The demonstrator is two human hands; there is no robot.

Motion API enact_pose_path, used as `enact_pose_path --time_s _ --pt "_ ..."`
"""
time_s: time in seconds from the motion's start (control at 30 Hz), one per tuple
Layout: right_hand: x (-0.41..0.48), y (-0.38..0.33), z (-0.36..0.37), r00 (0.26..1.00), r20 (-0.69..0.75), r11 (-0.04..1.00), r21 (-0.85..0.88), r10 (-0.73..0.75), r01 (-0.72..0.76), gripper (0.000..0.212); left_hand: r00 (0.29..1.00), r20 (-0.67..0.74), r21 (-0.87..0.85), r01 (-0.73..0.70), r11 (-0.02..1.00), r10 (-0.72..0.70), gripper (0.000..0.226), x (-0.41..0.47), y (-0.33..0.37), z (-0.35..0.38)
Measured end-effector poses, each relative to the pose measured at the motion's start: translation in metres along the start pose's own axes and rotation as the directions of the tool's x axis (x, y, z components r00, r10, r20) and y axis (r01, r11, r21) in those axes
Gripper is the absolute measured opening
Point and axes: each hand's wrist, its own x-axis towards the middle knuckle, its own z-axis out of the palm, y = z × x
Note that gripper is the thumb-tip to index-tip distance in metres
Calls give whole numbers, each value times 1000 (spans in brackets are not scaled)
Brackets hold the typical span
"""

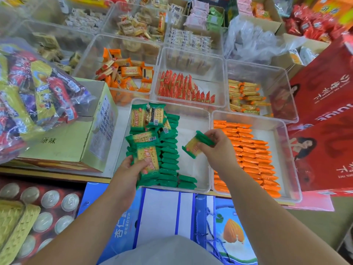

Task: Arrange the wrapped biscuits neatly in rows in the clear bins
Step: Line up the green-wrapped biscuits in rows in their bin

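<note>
Green-wrapped rectangular biscuit packet [196,146], pinched at one end between the thumb and fingers of my right hand [217,150], hangs tilted over the bare floor of the clear plastic bin [193,119] on the counter [114,142]. To the left of that hand, a full row of green packets [170,155] stands on edge down the bin. Just below the hand, toward me, a second row [187,182] has only two packets laid.

My left hand [128,169] grips a small stack of the same green packets [149,161], thumb on the top face, at the bin's near left corner. A loose heap of green packets [150,119] lies beyond it. To the right of my right hand, the neighbouring clear bin of orange wrappers [248,150] is already ranked in rows.

As I judge it, the step in hand is seating this one packet in the second row. I would turn it on edge first and match its crimped ends to the two already down. Then I would slide it snug against them so the row cannot lean. The left hand should hold its stack level, ready to feed the next.
</note>
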Motion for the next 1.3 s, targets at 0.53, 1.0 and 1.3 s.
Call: enact_pose_path --time_s 0.53,1.0,1.3 --pt "-10 23 56 742 604 482 -763 293 430 52 993 118 -177 50 983 -29 60 -16 -13 -27" --pt "-36 -34 31 828 555 990 51 83 -133 30 994 109 -31 -3 1000 7 72 -15 -15 0" --pt "10 2 2 931 297 799 -496 -213 341 22 1000 -10 -146 20 989 -22 51 -4 -15 -19"
